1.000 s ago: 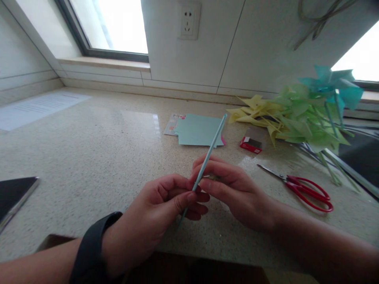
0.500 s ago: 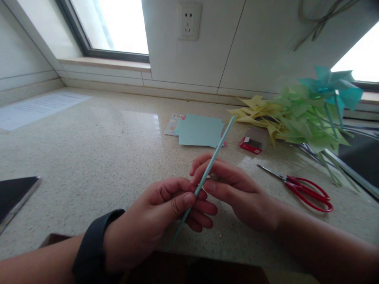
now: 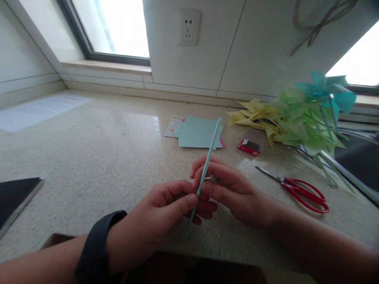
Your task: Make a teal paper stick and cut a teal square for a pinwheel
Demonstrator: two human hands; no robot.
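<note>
A thin pale blue-green paper stick (image 3: 208, 157), which looks rolled, tilts slightly right between my hands in the head view. My left hand (image 3: 170, 209) pinches its lower part between thumb and fingers, with the other fingers curled behind it. My right hand (image 3: 229, 187) is closed on the stick just above, thumb and fingertips at its side. The stick's top end stands free in front of light blue-green paper sheets (image 3: 197, 133) on the counter. Red-handled scissors (image 3: 296, 191) lie to the right of my right hand.
Paper pinwheels (image 3: 308, 114) in yellow, green and blue are heaped at the right, beside a dark sink (image 3: 361, 157). A small red box (image 3: 249, 148) lies nearer the middle. At the left are a printed sheet (image 3: 44, 108) and a dark flat device (image 3: 17, 201).
The stick has swung more upright, its top end shifting left and its bottom end right. Both hands keep hold of it nearly in place. The view has shifted slightly.
</note>
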